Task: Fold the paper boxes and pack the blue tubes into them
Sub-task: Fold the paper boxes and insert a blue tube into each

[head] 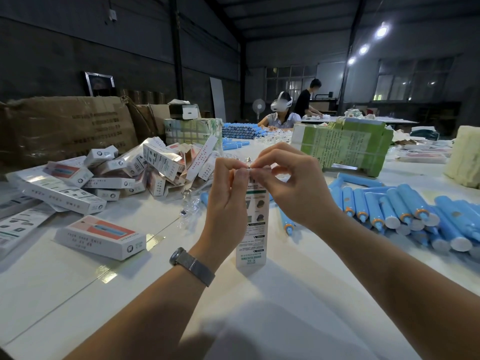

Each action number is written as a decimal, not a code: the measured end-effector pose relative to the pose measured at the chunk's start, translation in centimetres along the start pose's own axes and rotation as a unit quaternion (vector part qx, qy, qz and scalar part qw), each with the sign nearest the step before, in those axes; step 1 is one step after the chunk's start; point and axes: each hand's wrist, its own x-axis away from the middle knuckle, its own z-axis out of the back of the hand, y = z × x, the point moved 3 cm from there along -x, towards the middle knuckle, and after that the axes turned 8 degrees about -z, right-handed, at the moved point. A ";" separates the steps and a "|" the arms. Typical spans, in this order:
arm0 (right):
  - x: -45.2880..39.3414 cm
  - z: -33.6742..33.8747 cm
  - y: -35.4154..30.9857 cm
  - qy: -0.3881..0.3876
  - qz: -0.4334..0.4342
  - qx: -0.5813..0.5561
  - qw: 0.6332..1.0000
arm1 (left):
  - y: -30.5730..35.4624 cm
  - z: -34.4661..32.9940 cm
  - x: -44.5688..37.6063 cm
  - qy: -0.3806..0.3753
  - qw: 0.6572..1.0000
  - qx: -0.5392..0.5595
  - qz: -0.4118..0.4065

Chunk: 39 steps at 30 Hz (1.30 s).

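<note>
I see the left hand (228,201) and the right hand (291,183) raised together over the middle of the white table (285,307), both pinching the top flap of one upright paper box (252,229). The box stands on end, its lower end touching the table, its printed panel facing me. The fingers of both hands are curled tight at the flap, thumbs and forefingers meeting there. A grey mesh watch (192,266) sits on the left wrist.

Toward the right edge lies a row of blue tubes (405,211), caps pointing my way, with one more tube (287,224) just behind the right wrist. Toward the left edge lies a closed box (101,237) flat on its side, and beyond it a loose heap of folded boxes (135,170). At the far side stand a green bundle of flat cartons (342,144) and a stack of blue tubes (241,131), where a person with a headset (281,114) sits.
</note>
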 end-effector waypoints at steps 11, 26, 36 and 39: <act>0.3 -0.1 -0.1 0.012 0.032 0.057 0.998 | -0.6 -0.4 0.6 -0.065 0.997 0.028 0.019; -0.9 0.9 -1.6 -0.026 -0.026 0.070 0.997 | -0.7 -0.7 1.1 -0.118 0.992 -0.023 0.037; -1.3 1.4 -2.8 -0.042 0.001 0.163 0.986 | -0.9 -0.6 0.9 -0.134 0.989 -0.056 0.006; -1.4 1.6 -3.3 -0.056 0.031 0.201 0.977 | -0.8 -0.7 0.8 -0.140 0.988 -0.061 -0.003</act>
